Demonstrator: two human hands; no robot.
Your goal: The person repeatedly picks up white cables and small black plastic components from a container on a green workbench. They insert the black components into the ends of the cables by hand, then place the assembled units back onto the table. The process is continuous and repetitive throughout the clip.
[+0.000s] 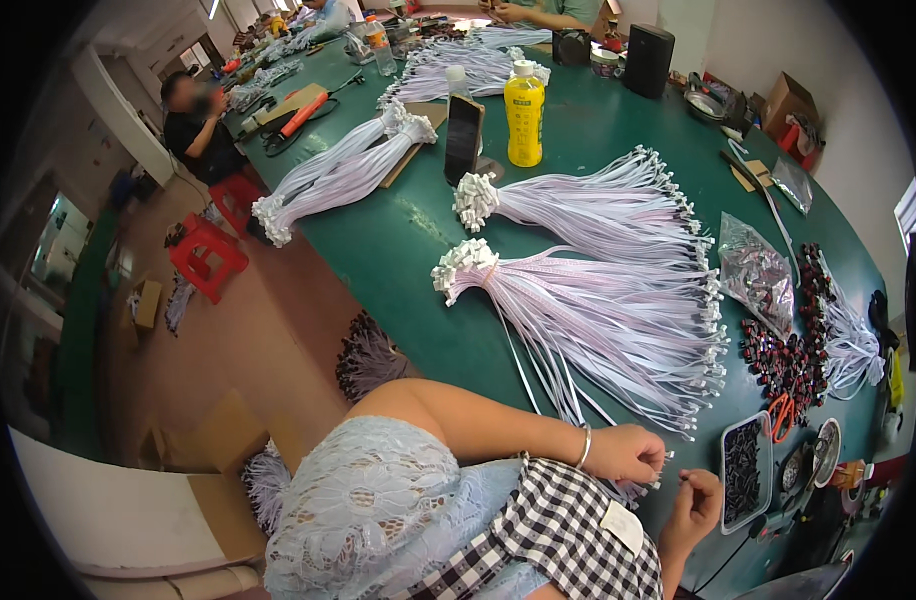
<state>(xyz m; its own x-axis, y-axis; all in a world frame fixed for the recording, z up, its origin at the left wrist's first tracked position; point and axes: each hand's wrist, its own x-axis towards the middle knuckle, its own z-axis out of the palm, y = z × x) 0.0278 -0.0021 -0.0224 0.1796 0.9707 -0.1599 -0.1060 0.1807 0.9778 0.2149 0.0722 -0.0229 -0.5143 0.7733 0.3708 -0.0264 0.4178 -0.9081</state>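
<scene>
My left hand (pixel 623 453), with a bracelet at the wrist, is closed over the near table edge. Its fingers pinch white cables; small white connector ends stick out by the fingertips, and more cable (pixel 628 492) shows below the hand. Just to the right, my right hand (pixel 696 502) is closed, thumb and fingertips together, apart from the left. Whatever it holds is too small to make out. Beyond my hands lies a fanned bundle of white cables (pixel 598 305), tied near its left end, with white connectors at both ends. A second such bundle (pixel 588 208) lies behind it.
Beside my right hand stands a clear tray (pixel 724 480) of small black parts. Orange-handled scissors (pixel 781 417), dark red-and-black parts (pixel 773 362) and a plastic bag (pixel 755 270) lie farther right. A phone (pixel 464 140) and yellow bottle (pixel 524 115) stand behind the bundles. Another person (pixel 203 130) is far left.
</scene>
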